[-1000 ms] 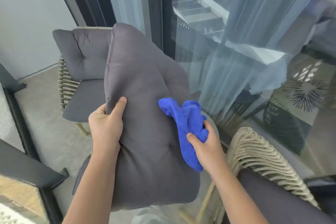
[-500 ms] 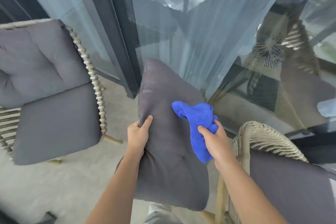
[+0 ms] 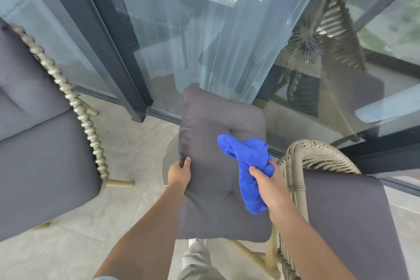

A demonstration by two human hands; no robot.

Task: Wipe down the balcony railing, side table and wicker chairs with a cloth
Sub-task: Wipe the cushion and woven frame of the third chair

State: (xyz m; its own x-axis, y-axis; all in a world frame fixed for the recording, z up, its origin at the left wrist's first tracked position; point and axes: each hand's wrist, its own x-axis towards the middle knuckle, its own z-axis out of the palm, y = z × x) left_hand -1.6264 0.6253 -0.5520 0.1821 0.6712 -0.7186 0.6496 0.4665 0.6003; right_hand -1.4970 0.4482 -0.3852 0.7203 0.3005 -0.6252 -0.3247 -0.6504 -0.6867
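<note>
A grey back cushion (image 3: 213, 179) is held flat in front of me. My left hand (image 3: 179, 174) grips its left edge, thumb on top. My right hand (image 3: 269, 183) holds a crumpled blue cloth (image 3: 246, 161) against the cushion's right side, and the cloth drapes over the fabric. A wicker chair (image 3: 318, 159) with a grey seat pad stands at the right, its woven armrest just beside my right hand. A second wicker chair (image 3: 84, 116) with grey cushions stands at the left.
Glass sliding doors with a dark frame (image 3: 118, 52) and a sheer curtain (image 3: 227, 41) run across the back. A round glass side table (image 3: 169, 157) shows partly under the cushion. Pale tiled floor (image 3: 127, 143) lies between the chairs.
The cushion has dropped from upright to lower and flatter, away from me. The view has swung right and down. Both hands keep their hold.
</note>
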